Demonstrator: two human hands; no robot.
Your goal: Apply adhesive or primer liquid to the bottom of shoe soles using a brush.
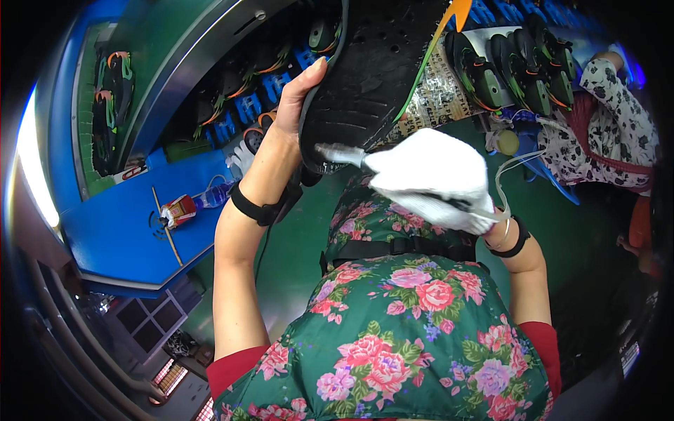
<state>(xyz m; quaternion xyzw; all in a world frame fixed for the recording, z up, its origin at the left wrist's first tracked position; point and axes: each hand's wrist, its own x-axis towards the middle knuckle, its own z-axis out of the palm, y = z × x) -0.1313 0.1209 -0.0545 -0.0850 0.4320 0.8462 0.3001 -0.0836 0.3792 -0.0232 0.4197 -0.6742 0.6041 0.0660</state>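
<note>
A black shoe sole (365, 77) with a green and orange edge rises close in front of me, its lower end wet and shiny. My left hand (298, 95) is closed around the sole's left edge, thumb in sight and the other fingers hidden behind it. A white glove covers my right hand (432, 179), which grips a brush (340, 154) with dark bristles and a pale ferrule. The bristles touch or nearly touch the sole's lower end; which, I cannot tell. A thin clear tube (501, 186) runs from beside the gloved wrist off to the right.
On the left, a blue table (119, 231) bears a red-and-white container (178, 211), a bottle (214, 195) and a thin stick (166, 224). Black shoe parts (530, 70) line the upper right. Beside them a co-worker's patterned sleeve (618, 98) reaches in.
</note>
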